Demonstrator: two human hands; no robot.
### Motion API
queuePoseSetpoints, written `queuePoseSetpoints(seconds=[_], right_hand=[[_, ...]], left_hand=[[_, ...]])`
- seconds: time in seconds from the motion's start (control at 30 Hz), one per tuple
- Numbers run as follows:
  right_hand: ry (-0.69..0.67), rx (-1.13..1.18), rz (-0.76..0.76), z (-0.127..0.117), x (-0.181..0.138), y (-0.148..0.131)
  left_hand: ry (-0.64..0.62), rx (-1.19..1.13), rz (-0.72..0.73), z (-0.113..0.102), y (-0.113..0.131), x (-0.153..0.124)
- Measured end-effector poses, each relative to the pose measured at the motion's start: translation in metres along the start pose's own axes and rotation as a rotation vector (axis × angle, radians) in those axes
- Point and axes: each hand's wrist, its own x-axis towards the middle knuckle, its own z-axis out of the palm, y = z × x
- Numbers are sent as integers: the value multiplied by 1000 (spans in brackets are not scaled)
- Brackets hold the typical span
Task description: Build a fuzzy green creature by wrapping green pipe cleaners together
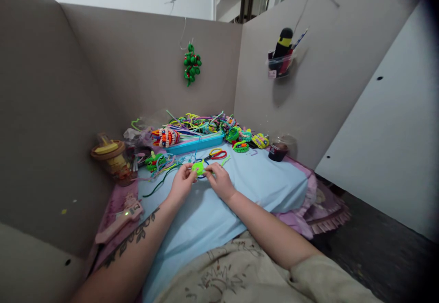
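Both hands meet over a light blue cloth [260, 179]. My left hand [182, 182] and my right hand [219, 179] pinch a small bright green pipe-cleaner piece [198, 168] between their fingertips, one on each side. A dark green pipe cleaner [158, 185] trails left from under the left hand. Red-handled scissors [216, 153] lie just beyond the hands.
A blue tray [195, 144] with a heap of coloured pipe cleaners [192, 122] sits at the back, with finished rings [240, 146] nearby. A jar [113, 159] stands left, a dark cup [277, 151] right, a pink glue gun [118, 223] near-left. Cardboard walls surround; a green ornament [191, 64] hangs behind.
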Motion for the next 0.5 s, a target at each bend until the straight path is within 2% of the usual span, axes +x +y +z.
queuePoseSetpoints(seconds=[0.13,0.33,0.43,0.5], right_hand=[[52,76,71,-5,3,2],[4,181,72,-6,5,-1],[-6,266,129,-7,6,-2],[21,298,176,-7,8,-3]], left_hand=[[-64,15,-7,-1,3,-2],[-108,21,17,-2,6,-2],[-87,65,55,-2,5,-1],[-19,85,94,-3,3,0]])
